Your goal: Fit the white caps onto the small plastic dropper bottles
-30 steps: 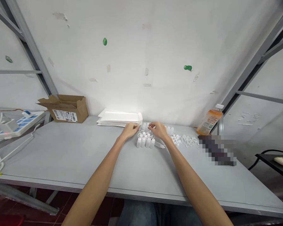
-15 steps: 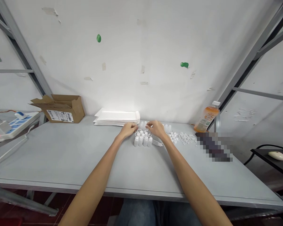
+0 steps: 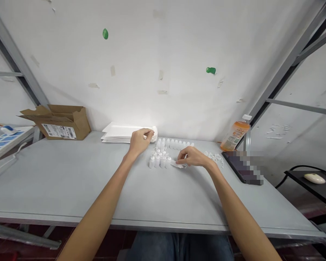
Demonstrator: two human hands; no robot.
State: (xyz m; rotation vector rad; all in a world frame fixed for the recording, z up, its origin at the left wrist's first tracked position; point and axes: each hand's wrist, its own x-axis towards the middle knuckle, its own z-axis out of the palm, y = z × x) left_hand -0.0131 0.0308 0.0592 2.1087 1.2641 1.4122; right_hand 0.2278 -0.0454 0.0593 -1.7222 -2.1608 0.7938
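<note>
Left grip: narrow pinch, contents cannot tell, at 11 o'clock.
Right grip: narrow on white strip, beside small bottles.
Desk edge: open room toward 6 o'clock.

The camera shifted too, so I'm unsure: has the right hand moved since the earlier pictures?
Yes. Against the back row of small white bottles, the right hand has drawn toward the person and slightly rightward; it no longer covers that row.

Cardboard box, flaps open, shipping label on front, on back-left of desk. Plastic bottle of orange drink at back-right of desk. Pixelated flat dark object on desk, right edge. Blue-white power strip beyond desk, left. Computer mouse on black shelf beyond desk, right.
</note>
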